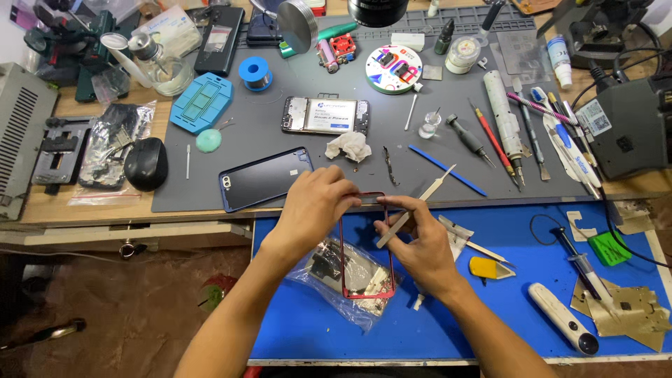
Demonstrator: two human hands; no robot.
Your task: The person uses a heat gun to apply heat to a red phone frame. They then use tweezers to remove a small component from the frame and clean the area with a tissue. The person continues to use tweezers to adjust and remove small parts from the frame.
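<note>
My left hand (316, 206) and my right hand (418, 241) both hold a thin red rectangular phone frame (364, 294) above the blue mat. The left fingers pinch its top edge. The right hand grips its right side and also holds metal tweezers (420, 199) pointing up and to the right. Under the frame lies a clear plastic bag (329, 269) with small parts. A dark blue phone back cover (262, 178) lies on the grey mat just left of my left hand. An opened phone (326, 115) with its battery showing rests farther back, with a crumpled tissue (348, 145) beside it.
The grey work mat (210, 189) carries screwdrivers, a blue spudger (448, 170), a solder spool (255, 73), a teal tray (201, 102) and a round parts dish (393, 68). A black mouse (145, 164) sits at left, a soldering station (630, 126) at right. The blue mat (490, 315) holds a yellow pick (484, 267) and a white tool (563, 318).
</note>
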